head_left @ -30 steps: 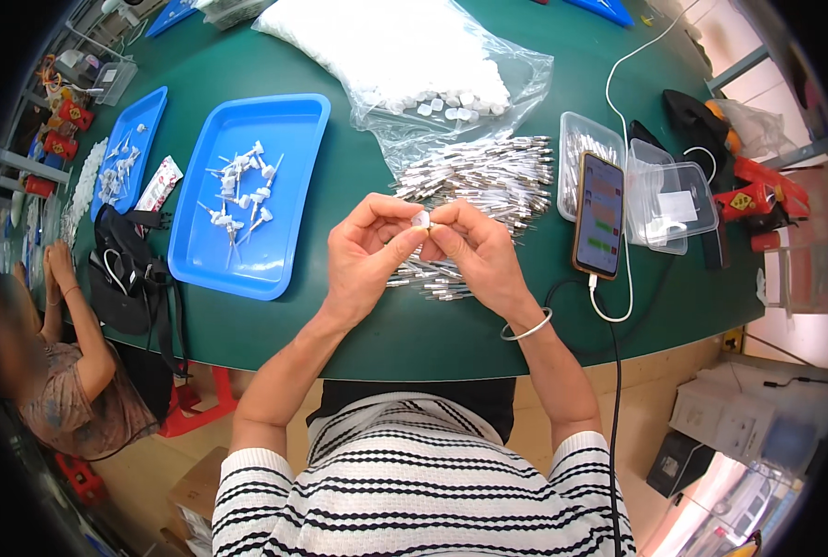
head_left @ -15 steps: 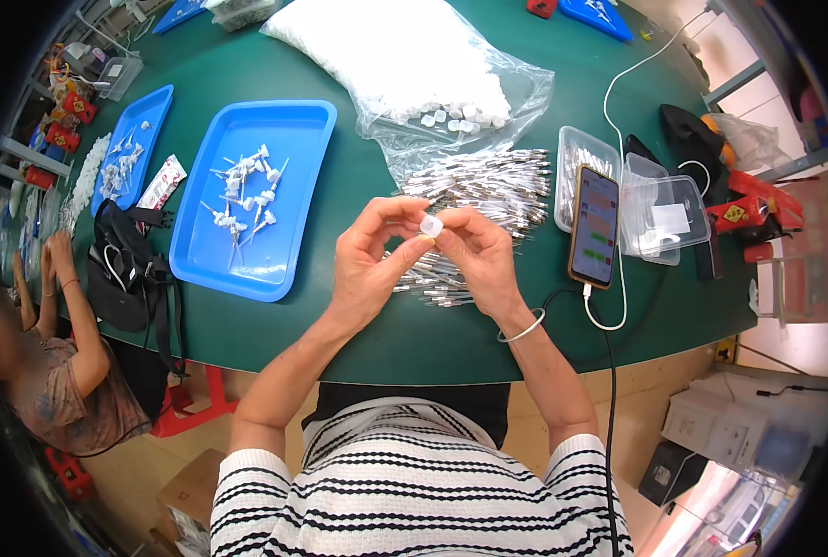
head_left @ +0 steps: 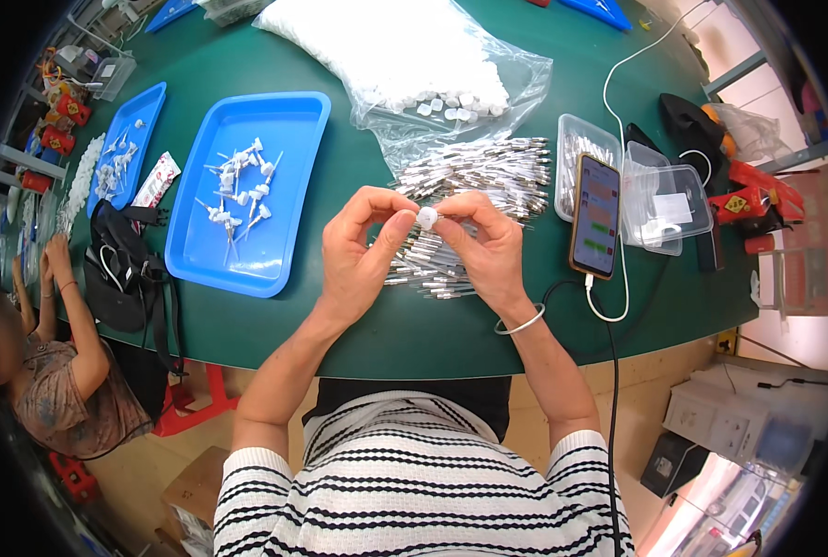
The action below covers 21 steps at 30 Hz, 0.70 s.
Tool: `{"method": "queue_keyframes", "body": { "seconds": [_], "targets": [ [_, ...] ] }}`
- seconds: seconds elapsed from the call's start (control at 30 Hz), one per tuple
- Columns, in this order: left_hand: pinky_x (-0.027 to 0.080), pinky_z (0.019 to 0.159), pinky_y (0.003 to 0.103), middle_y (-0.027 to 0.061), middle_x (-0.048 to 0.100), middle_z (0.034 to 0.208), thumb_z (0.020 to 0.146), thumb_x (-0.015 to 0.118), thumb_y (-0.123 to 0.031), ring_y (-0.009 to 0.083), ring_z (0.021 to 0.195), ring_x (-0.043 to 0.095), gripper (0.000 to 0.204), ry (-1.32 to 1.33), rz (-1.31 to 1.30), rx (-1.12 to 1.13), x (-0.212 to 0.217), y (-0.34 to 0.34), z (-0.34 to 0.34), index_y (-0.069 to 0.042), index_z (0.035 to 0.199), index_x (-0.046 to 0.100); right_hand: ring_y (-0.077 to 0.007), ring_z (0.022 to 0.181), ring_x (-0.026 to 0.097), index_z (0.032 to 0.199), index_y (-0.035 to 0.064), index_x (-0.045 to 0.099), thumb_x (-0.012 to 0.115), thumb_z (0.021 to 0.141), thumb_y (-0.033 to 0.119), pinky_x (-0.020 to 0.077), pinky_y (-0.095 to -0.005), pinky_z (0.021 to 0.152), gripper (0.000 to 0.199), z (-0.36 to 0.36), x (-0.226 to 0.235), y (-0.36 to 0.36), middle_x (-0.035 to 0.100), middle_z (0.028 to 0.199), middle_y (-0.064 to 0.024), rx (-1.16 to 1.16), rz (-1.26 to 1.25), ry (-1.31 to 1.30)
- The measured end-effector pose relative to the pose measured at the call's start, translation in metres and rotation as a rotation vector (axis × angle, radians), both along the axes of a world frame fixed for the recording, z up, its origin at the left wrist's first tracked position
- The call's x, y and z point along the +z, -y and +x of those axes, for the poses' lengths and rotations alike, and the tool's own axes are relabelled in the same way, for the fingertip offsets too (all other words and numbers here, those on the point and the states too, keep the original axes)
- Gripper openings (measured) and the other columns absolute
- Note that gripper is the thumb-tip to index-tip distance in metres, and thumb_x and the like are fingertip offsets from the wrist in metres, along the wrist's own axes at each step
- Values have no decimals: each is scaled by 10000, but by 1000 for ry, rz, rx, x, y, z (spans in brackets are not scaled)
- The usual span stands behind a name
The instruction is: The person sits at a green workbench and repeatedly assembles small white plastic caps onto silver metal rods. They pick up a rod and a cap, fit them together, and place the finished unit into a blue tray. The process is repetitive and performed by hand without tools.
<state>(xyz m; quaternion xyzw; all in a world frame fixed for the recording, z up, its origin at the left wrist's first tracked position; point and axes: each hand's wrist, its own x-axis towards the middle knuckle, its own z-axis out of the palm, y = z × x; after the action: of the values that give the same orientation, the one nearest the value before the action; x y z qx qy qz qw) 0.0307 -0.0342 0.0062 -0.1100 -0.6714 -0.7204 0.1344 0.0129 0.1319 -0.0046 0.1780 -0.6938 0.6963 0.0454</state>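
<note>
A small white plastic cap (head_left: 428, 218) sits between the fingertips of both my hands. My left hand (head_left: 362, 252) pinches it from the left with thumb and index finger. From the right, my right hand (head_left: 485, 249) holds it the same way, fingers closed. Under and beyond the hands lies a pile of thin metal-and-white rods (head_left: 488, 172). Whether a rod is joined to the cap is hidden by my fingers. Farther back, a clear plastic bag (head_left: 525, 88) spills many similar white caps (head_left: 451, 102).
To the left, a blue tray (head_left: 279, 237) carries several capped rods; a black bag (head_left: 121, 269) lies beside it. On the right a phone (head_left: 595, 218) with a white cable leans by clear plastic boxes (head_left: 692, 212). Another person (head_left: 75, 390) works at far left.
The cap has turned between my fingers and now shows a rounder face. My left hand has shifted slightly left, and the scene sits a little higher in the picture.
</note>
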Motion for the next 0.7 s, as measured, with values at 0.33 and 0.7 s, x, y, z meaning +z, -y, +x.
{"method": "queue_keyframes", "body": {
  "seconds": [0.33,0.7],
  "targets": [
    [433,654,247,41,570,779,834,671,-64,122,697,536,109,-48,-207,71,-1,-1,0,5,839,588,-142,813,545,902,47,677,707,796,42,441,-267,733,110,1,3,1,630,852,-33,-86,99,-113],
    [424,665,214,-10,563,814,935,596,-150,52,745,511,157,233,45,-113,-5,1,5,3,906,578,-84,796,537,927,45,669,695,820,36,439,-235,736,110,0,0,0,624,851,-8,41,-120,59]
  ]
}}
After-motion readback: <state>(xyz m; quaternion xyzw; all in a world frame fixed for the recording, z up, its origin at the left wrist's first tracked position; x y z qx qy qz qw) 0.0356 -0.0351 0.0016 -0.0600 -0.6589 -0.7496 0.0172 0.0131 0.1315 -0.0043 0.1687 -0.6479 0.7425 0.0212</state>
